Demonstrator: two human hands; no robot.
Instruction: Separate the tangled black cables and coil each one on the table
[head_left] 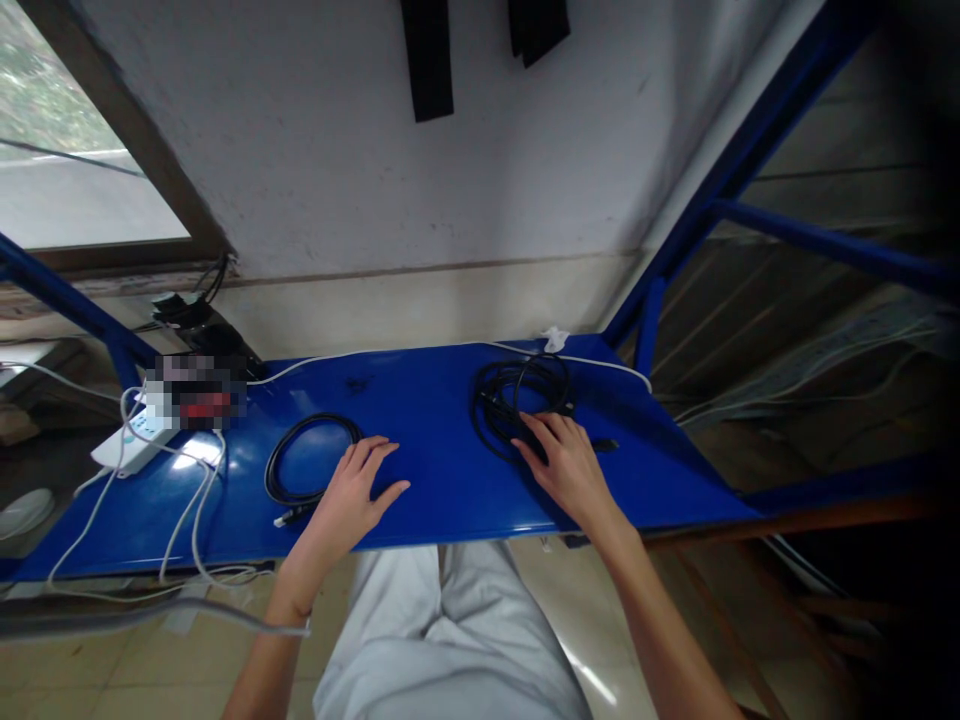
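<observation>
On the blue table (435, 400) lie two coils of black cable. My left hand (354, 495) is at the right side of the smaller black cable coil (274, 462), palm down, fingers and thumb apart with nothing between them. A pale plug end (283, 520) of that coil points toward the table's front edge. Over the near side of the larger, looser black cable bundle (504, 385) rests my right hand (566, 465), its thumb and fingers spread apart. The fingers partly cover that bundle. A dark connector (606, 444) sticks out to the right of this hand.
A white power strip (139, 445) with white cords stands at the left end, beside a blurred-out patch. Behind it leans a dark bottle (206, 330). A crumpled white tissue (555, 338) lies at the back edge. Blue frame posts (649, 330) rise on both sides.
</observation>
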